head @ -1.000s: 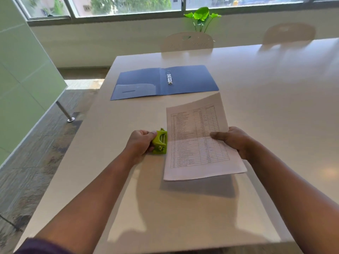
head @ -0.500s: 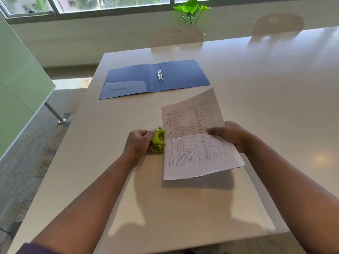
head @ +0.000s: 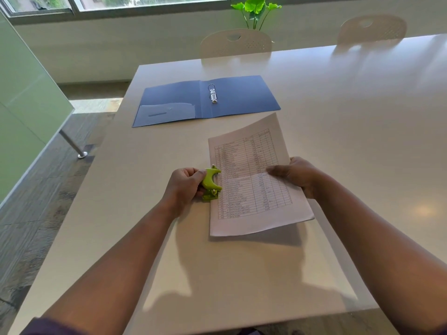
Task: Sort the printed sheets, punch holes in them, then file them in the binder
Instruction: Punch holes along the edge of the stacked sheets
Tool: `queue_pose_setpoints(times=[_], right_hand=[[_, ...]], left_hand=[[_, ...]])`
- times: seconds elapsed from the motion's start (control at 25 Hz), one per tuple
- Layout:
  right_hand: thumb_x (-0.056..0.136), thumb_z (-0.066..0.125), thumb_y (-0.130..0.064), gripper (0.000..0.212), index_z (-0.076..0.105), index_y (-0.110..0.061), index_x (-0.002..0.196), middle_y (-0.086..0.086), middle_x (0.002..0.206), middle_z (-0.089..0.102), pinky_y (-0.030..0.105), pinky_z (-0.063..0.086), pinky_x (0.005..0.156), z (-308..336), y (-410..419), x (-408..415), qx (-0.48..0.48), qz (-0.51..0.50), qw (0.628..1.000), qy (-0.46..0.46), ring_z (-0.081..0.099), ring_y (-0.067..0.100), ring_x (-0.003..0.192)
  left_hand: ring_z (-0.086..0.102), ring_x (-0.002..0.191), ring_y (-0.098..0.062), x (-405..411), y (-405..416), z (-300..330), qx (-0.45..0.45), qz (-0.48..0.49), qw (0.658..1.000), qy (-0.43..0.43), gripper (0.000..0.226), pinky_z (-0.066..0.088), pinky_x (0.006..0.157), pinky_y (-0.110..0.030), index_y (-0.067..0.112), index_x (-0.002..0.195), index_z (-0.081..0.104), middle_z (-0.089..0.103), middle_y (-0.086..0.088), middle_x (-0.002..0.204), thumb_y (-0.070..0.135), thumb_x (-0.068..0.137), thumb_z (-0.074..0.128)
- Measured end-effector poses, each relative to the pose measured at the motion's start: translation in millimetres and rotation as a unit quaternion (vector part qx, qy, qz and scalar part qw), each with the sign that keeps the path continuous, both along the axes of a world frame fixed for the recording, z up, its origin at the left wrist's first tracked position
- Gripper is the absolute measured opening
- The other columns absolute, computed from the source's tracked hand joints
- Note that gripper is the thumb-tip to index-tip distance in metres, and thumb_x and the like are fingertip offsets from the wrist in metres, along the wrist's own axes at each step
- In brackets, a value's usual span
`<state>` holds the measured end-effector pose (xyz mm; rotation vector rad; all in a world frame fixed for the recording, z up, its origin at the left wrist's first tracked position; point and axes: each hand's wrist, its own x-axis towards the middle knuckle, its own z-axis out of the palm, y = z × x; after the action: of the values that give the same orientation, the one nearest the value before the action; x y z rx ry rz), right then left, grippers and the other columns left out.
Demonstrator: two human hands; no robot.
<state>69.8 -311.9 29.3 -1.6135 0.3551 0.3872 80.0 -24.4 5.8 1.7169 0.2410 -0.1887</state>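
We are gripping the green hole punch (head: pixel 211 183) with our left hand (head: pixel 183 186), the fingers curled round its back and the thumb lying on top of it. The punch is sitting on the worktop (head: pixel 242 274), with its mouth facing three o'clock and taking in the left edge of the printed sheets (head: pixel 251 180) about halfway along that edge. Whether the lever is pressed fully down, we cannot tell.

Our right hand (head: pixel 294 176) is pinching the sheets at their right edge, thumb on top over the printed table and the other fingers hidden underneath. The sheets are lying as one thin stack, tilted slightly so the far corner is pointing toward one o'clock; the right side is lifting a little off the worktop and casting a shadow at six o'clock. The top page is showing a ruled table of rows too small to read.

At twelve o'clock from the punch, well apart from it, the blue binder (head: pixel 242 95) is lying open and flat, its metal rings (head: pixel 212 93) standing upright at the spine and a clear pocket showing on the left cover.

Farther out at twelve and one o'clock, two pale chairs (head: pixel 235 43) are standing tucked against the far edge of the worktop. A green plant (head: pixel 256 8) is rising behind the nearer chair, in front of the window (head: pixel 145 1).
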Motion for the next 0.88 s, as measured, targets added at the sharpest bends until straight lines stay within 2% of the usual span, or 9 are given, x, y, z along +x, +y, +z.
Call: queue_pose_setpoints(times=[0.32,0.52,0.68,0.88], right_hand=[[0.091,0.075,-0.021,0.031,0.065,-0.015,0.119,0.008,0.105,0.077,0.044,0.063,0.070,-2.2,-3.9,-0.7,-0.032,0.024,0.999,-0.003,0.078,0.028,0.086],[0.092,0.073,-0.021,0.028,0.065,-0.016,0.118,0.007,0.107,0.076,0.039,0.062,0.063,0.4,-0.2,-4.6,-0.029,0.020,0.999,-0.006,0.077,0.026,0.087],[0.093,0.072,-0.019,0.021,0.067,-0.018,0.113,0.006,0.107,0.075,0.040,0.063,0.067,1.5,0.6,-6.1,-0.032,0.020,0.999,-0.012,0.076,0.027,0.090],[0.093,0.071,-0.015,0.020,0.068,-0.016,0.112,0.008,0.107,0.076,0.040,0.062,0.067,3.0,1.6,-6.8,-0.035,0.018,0.999,-0.011,0.076,0.028,0.086]], left_hand=[[0.061,0.056,-0.014,-2.7,-1.1,-0.2,0.009,-0.001,1.000,-0.011,0.023,0.058,0.050,-0.027,0.005,0.095,0.071,0.068,-0.009,0.075,0.023,0.103,0.060],[0.062,0.059,-0.015,-2.6,0.4,-1.2,-0.001,-0.016,1.000,-0.008,0.027,0.058,0.052,-0.028,-0.001,0.101,0.070,0.068,-0.013,0.080,0.023,0.104,0.058],[0.061,0.056,-0.012,-2.9,0.5,-0.8,0.010,-0.022,1.000,-0.011,0.027,0.056,0.050,-0.027,0.002,0.100,0.071,0.068,-0.010,0.077,0.025,0.104,0.058],[0.064,0.064,-0.017,-1.0,2.5,-1.9,0.015,-0.032,0.999,-0.012,0.025,0.062,0.067,-0.040,0.005,0.102,0.071,0.070,-0.009,0.081,0.029,0.103,0.060]])
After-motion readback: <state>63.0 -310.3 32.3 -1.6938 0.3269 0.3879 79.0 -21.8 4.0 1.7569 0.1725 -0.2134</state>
